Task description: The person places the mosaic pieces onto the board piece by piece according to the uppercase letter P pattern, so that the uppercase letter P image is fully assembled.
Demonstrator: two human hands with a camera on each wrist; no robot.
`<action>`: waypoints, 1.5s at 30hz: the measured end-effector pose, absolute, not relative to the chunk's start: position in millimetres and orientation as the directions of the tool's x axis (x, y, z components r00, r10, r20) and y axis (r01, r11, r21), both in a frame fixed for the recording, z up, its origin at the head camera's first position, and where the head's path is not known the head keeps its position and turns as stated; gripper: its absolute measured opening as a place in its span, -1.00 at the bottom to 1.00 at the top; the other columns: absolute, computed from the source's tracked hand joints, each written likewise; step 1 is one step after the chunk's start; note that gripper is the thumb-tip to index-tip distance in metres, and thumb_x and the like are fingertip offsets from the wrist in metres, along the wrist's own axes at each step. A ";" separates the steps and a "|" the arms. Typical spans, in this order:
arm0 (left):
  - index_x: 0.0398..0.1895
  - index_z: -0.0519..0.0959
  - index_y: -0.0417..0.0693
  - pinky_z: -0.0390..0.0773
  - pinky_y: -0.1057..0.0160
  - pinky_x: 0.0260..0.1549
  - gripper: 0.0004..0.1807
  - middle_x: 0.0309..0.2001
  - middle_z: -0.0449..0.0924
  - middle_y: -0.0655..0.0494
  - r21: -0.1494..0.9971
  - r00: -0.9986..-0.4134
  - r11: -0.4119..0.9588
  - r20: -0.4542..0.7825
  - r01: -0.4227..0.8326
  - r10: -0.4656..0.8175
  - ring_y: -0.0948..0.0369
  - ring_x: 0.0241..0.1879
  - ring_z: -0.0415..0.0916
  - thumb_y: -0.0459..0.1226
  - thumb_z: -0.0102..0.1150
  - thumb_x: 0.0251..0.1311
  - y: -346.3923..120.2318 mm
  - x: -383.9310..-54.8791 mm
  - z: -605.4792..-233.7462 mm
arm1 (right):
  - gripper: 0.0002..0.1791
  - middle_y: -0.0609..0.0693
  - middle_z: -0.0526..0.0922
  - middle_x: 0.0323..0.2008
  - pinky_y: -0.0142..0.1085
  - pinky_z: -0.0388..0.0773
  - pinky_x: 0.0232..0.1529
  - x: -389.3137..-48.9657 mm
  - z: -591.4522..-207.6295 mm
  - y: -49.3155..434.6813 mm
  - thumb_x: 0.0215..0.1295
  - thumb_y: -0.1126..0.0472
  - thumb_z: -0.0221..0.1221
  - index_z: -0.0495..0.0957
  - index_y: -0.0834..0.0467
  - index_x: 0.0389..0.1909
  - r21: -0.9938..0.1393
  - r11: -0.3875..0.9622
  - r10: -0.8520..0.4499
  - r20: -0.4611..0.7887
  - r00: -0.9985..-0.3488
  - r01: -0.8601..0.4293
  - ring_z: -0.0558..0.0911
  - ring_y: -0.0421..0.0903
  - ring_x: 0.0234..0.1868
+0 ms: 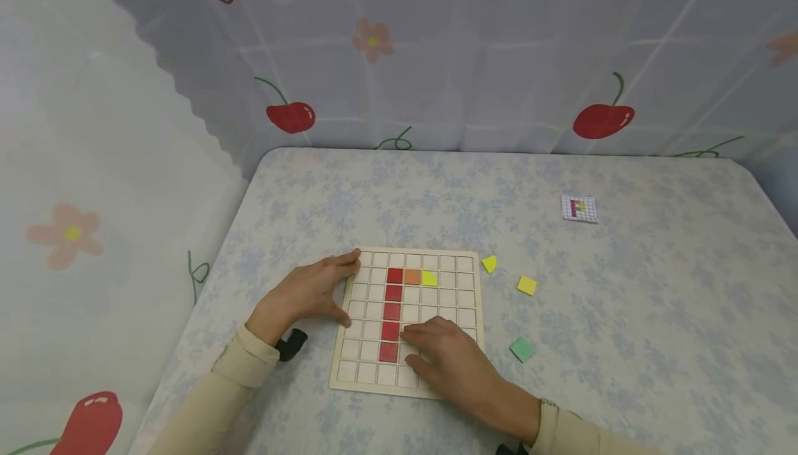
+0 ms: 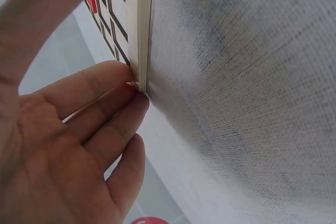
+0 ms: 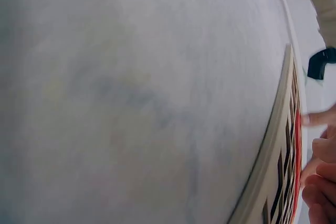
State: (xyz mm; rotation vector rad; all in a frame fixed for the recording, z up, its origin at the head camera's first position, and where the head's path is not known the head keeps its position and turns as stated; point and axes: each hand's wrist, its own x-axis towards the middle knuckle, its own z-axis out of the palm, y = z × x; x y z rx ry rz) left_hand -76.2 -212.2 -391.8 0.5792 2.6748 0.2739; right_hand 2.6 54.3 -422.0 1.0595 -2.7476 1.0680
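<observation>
A wooden grid board (image 1: pixel 368 375) lies on the table, with several red tiles (image 1: pixel 391 311) in one column. Right of the top red tile sit an orange tile (image 1: pixel 412 276) and a yellow round-cornered tile (image 1: pixel 429 278). My left hand (image 1: pixel 312 292) rests along the board's left edge, thumb apart from the fingers; in the left wrist view its fingertips touch the board's side (image 2: pixel 140 35). Over the lower part of the board is my right hand (image 1: pixel 451 365), its fingertips beside the lower red tiles. No piece shows between its fingers, and the palm side is hidden.
Right of the board lie a yellow quarter-round tile (image 1: pixel 489 264), a yellow square tile (image 1: pixel 526 285) and a green square tile (image 1: pixel 522 350). Farther back is a small card (image 1: pixel 578 209) with a coloured grid pattern. A printed curtain (image 1: pixel 461 60) hangs behind the table.
</observation>
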 end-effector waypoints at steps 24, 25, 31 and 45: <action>0.47 0.27 -0.15 0.50 -0.07 0.06 0.13 0.54 0.01 0.04 0.280 -0.832 0.890 -0.337 0.359 0.441 -0.06 0.45 0.12 0.02 0.61 -0.22 -212.2 -75.6 -389.7 | -0.47 -0.03 0.74 -0.09 -0.14 0.64 -0.19 14.1 -431.7 166.5 -0.11 0.25 0.54 0.71 0.23 -0.02 -0.568 0.751 -0.242 0.237 -0.941 -0.336 0.69 -0.07 -0.10; 0.47 0.27 -0.15 0.51 -0.07 0.06 0.13 0.54 0.00 0.04 0.280 -0.831 0.890 -0.336 0.361 0.443 -0.06 0.45 0.11 0.02 0.61 -0.22 -212.3 -75.6 -390.0 | -0.48 -0.03 0.74 -0.11 -0.13 0.65 -0.20 15.4 -432.3 170.1 -0.12 0.25 0.55 0.71 0.23 -0.03 -0.559 0.759 -0.232 0.247 -0.941 -0.334 0.69 -0.07 -0.12; 0.47 0.27 -0.17 0.51 -0.07 0.05 0.13 0.54 0.00 0.02 0.280 -0.831 0.887 -0.328 0.368 0.449 -0.05 0.45 0.10 0.02 0.60 -0.20 -214.4 -75.4 -390.2 | -0.49 -0.04 0.74 -0.14 -0.07 0.64 -0.23 22.8 -433.7 183.0 -0.15 0.25 0.56 0.73 0.20 -0.06 -0.534 0.789 -0.197 0.251 -0.948 -0.305 0.70 -0.06 -0.17; 0.47 0.27 -0.16 0.52 -0.08 0.02 0.13 0.54 0.01 0.03 0.278 -0.831 0.888 -0.331 0.366 0.447 -0.07 0.45 0.11 0.03 0.61 -0.21 -213.8 -75.2 -390.1 | -0.56 -0.06 0.74 -0.22 -0.16 0.66 -0.27 31.8 -434.8 180.3 -0.22 0.33 0.58 0.75 0.19 -0.18 -0.512 0.804 -0.187 0.266 -0.946 -0.303 0.69 -0.07 -0.21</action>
